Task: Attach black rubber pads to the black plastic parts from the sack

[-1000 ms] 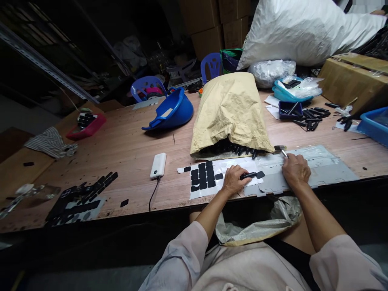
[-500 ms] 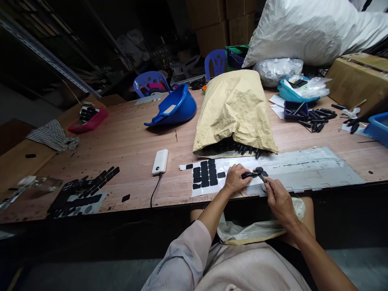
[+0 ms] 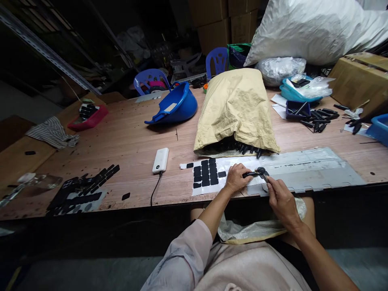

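My left hand [image 3: 238,178] rests at the table's front, its fingers closed on a slim black handle-like piece [image 3: 249,174]. To its right, my right hand [image 3: 281,201] pinches a thin dark rod with a round black end [image 3: 261,170]. That round end meets, or lies right over, the tip of the black piece; which one I cannot tell. Both hands work above a grey board [image 3: 306,176] partly covered by white sheet. Left of my left hand, rows of black rounded stickers [image 3: 205,173] sit on the white sheet.
A yellow sack [image 3: 232,105] full of black pieces lies open toward me. A white power bank [image 3: 160,160] with a cable is left of it. Further back are a blue basin [image 3: 178,105] and a dark blue box [image 3: 298,110] beside loose black pieces [image 3: 321,119].
The whole view has shifted slightly. The rod's round end has moved a little and its tilt differs slightly; both hands keep their hold.
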A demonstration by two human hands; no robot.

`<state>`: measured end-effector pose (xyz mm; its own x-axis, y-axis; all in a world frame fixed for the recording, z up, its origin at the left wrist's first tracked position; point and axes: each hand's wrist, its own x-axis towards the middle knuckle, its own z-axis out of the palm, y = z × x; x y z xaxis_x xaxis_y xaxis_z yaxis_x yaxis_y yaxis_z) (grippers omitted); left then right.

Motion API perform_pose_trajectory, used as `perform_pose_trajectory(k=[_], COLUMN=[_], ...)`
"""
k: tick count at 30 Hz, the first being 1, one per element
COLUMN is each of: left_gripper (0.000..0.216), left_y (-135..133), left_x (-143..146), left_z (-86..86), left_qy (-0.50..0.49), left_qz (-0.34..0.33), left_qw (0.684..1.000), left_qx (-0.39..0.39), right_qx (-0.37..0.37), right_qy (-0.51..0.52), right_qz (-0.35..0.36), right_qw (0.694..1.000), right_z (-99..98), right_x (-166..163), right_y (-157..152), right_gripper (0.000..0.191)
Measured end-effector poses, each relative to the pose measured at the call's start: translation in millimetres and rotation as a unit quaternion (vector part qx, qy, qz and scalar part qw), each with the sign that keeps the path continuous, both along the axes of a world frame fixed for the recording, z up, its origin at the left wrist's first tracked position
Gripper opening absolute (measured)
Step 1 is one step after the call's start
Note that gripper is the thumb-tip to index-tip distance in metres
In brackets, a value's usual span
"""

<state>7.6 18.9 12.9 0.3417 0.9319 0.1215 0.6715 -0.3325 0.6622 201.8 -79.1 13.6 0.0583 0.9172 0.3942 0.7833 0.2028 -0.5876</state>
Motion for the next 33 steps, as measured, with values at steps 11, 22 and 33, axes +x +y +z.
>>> perform_pose_trajectory(k=[11, 22, 33], left_gripper=[0.019, 0.019, 0.019], left_y=[-1, -4, -1], left_x=[1, 2, -1], left_z=[1.5, 8.5, 5.1], left_qy=[-0.004, 0.017, 0.016], left_qz=[0.007, 0.006, 0.000], left_qw=[1.000, 1.000, 1.000], left_qx=[-0.003, 0.003, 0.007], right_qx=[0.028, -0.102, -0.078], right_qy=[-0.017, -0.232, -0.241], right_qz=[-0.053, -0.228, -0.252], right_qw=[0.998, 0.940, 0.934], right_z=[6.4, 19.3, 11.7], right_x=[11, 82, 67], right_y=[6, 71, 87], right_gripper=[0.041, 0.035, 0.038])
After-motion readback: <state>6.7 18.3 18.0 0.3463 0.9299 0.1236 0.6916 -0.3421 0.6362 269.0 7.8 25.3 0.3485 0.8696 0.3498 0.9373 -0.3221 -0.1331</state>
